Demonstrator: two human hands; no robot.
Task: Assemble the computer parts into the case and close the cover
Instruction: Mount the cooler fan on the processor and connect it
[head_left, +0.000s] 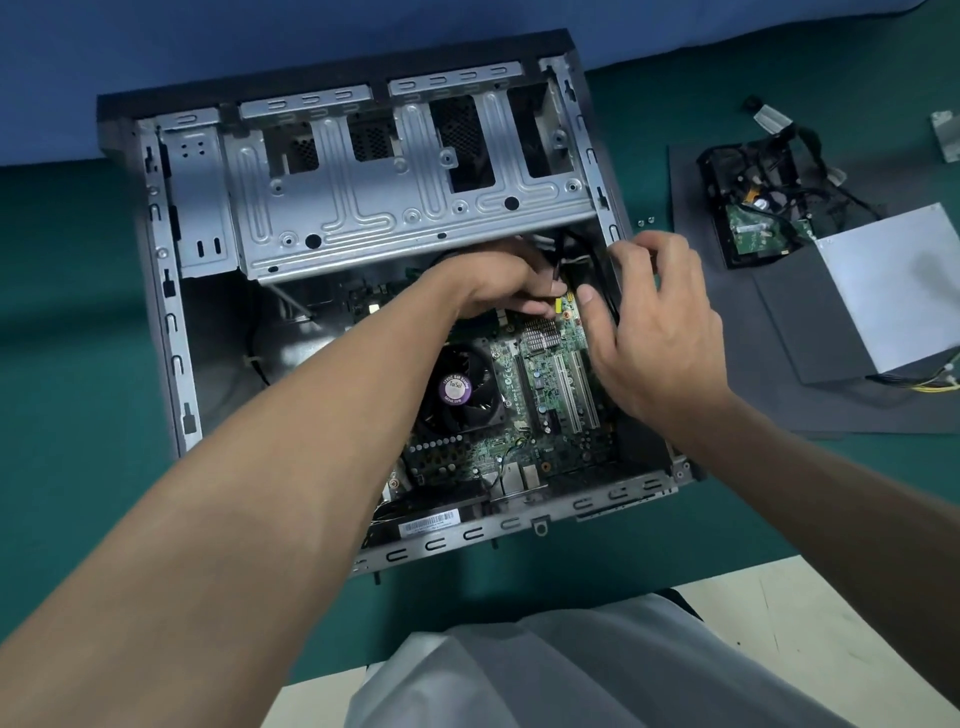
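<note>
An open computer case (171, 322) lies flat on the green table. Inside it sit a green motherboard (545, 395) and a black CPU fan (457, 389), below the silver drive cage (363, 208). My left hand (498, 286) reaches under the cage edge and pinches a black cable connector at the board's far right corner. My right hand (654, 332) hovers beside it at the case's right wall, fingers curled round black cables, thumb pointing at the board. What the fingertips hold is partly hidden.
A hard drive (753, 228) with tangled cables lies on a dark mat (779, 364) to the right of the case. A silver power supply (893, 291) with yellow wires sits near it. Two small screws (645, 222) lie by the mat. The table's front edge is close to my body.
</note>
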